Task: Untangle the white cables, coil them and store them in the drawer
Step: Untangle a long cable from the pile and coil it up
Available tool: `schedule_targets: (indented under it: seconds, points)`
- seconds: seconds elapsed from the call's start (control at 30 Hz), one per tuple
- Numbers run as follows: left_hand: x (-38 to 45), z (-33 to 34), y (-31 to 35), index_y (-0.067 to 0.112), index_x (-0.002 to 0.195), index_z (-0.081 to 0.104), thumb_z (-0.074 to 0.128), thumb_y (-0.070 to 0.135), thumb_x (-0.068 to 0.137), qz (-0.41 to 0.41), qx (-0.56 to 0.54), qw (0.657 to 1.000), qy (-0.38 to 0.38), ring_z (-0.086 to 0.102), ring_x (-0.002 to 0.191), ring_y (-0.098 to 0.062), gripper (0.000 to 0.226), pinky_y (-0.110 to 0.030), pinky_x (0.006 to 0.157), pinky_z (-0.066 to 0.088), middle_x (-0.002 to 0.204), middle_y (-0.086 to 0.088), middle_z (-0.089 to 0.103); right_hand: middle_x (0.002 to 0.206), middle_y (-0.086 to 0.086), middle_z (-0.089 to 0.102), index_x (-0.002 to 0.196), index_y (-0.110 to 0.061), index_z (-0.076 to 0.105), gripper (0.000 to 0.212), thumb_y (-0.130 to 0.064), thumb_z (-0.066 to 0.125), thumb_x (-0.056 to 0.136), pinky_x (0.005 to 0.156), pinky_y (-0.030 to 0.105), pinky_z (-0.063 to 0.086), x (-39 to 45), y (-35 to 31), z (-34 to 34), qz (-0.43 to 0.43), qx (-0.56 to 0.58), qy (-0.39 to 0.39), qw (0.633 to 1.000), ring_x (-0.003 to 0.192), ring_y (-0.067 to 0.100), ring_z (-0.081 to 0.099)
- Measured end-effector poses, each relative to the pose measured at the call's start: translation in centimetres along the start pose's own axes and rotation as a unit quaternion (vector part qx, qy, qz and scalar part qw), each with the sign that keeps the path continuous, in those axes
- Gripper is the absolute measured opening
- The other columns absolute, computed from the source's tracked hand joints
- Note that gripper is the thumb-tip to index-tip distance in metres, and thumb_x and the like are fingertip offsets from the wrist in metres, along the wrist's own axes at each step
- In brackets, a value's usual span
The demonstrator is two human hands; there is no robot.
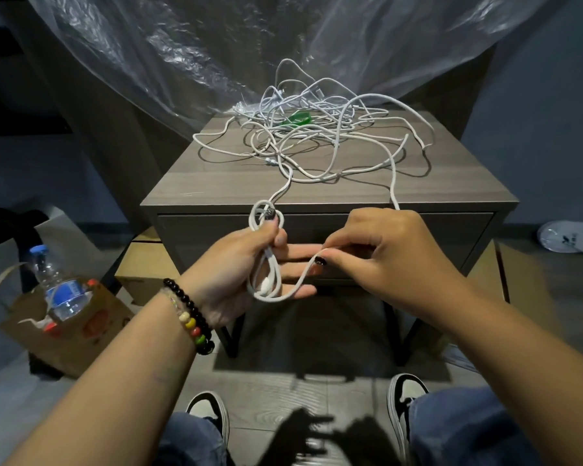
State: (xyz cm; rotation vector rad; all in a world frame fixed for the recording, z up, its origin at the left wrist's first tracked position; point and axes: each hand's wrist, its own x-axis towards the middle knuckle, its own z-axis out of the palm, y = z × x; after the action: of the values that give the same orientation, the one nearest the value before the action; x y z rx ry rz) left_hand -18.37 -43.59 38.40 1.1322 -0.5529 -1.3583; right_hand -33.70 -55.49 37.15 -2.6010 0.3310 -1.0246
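While left hand (246, 264) grips coil (266, 260), right hand (381, 243) pinches strand; cable tangle (317, 129) (green object (297, 118) inside) covers nightstand (216, 183).

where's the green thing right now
In the head view, the green thing lies near the back of the nightstand top, under the tangle of white cables.

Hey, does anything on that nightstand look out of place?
Yes: a green object lies buried under the tangled white cables toward the back of the nightstand, the only non-cable item there. What it is cannot be made out.
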Motion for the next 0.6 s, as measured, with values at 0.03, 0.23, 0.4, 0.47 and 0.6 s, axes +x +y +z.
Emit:
schedule_targets:
  seconds: [0.03, 0.23, 0.4, 0.47, 0.6]
  points:
    - [0.0, 0.2, -0.3, 0.012, 0.074, 0.044, 0.037, 0.033, 0.099, 0.001, 0.02, 1.0, 0.01, 0.072, 0.087, -0.031, 0.034, -0.047, 0.071, 0.057, 0.092, -0.018, 0.072, 0.071, -0.003, 0.064, 0.081, -0.017, 0.078, 0.014, -0.028, 0.069, 0.079, 0.06, 0.031, 0.049, 0.0, 0.0, 0.1, -0.005, -0.01, 0.0, 1.0, 0.063, 0.017, 0.06]
    - [0.3, 1.1, -1.3, 0.011, 0.089, 0.044, 0.032, 0.034, 0.102, 0.024, 0.108, 0.992, 0.057, 0.061, 0.048, -0.018, 0.029, -0.021, 0.037, 0.044, 0.075, -0.016, 0.071, 0.073, -0.003, 0.064, 0.08, -0.018, 0.077, 0.016, -0.031, 0.067, 0.08, 0.062, 0.038, 0.051, 0.0, 0.3, 0.4, 0.01, -0.018, 0.011, 1.0, 0.065, 0.022, 0.061]
    - [0.7, 1.3, -1.6, 0.009, 0.104, 0.045, 0.031, 0.035, 0.103, 0.054, 0.128, 0.988, 0.062, 0.035, 0.039, -0.011, 0.029, -0.014, 0.039, 0.026, 0.059, -0.008, 0.056, 0.071, -0.005, 0.063, 0.082, -0.018, 0.077, 0.022, -0.037, 0.065, 0.08, 0.059, 0.038, 0.052, 0.0, 0.2, 0.6, 0.04, -0.006, 0.018, 0.999, 0.066, 0.017, 0.061]
    - [0.7, 1.3, -1.4, 0.009, 0.099, 0.05, 0.033, 0.035, 0.103, 0.051, 0.144, 0.987, 0.055, 0.033, 0.038, -0.01, 0.032, -0.014, 0.038, 0.025, 0.058, -0.006, 0.051, 0.071, -0.006, 0.063, 0.083, -0.02, 0.076, 0.025, -0.041, 0.063, 0.08, 0.06, 0.039, 0.051, -0.1, 0.2, 0.6, 0.046, -0.004, 0.011, 0.999, 0.067, 0.016, 0.06]
    - [0.5, 1.1, -1.1, 0.009, 0.088, 0.054, 0.035, 0.037, 0.101, 0.007, 0.173, 0.985, 0.02, 0.034, 0.042, -0.01, 0.036, -0.015, 0.039, 0.026, 0.059, -0.005, 0.047, 0.073, -0.009, 0.063, 0.081, -0.022, 0.075, 0.029, -0.047, 0.062, 0.079, 0.062, 0.04, 0.051, -0.1, 0.2, 0.3, 0.057, 0.0, -0.004, 0.998, 0.07, 0.012, 0.06]
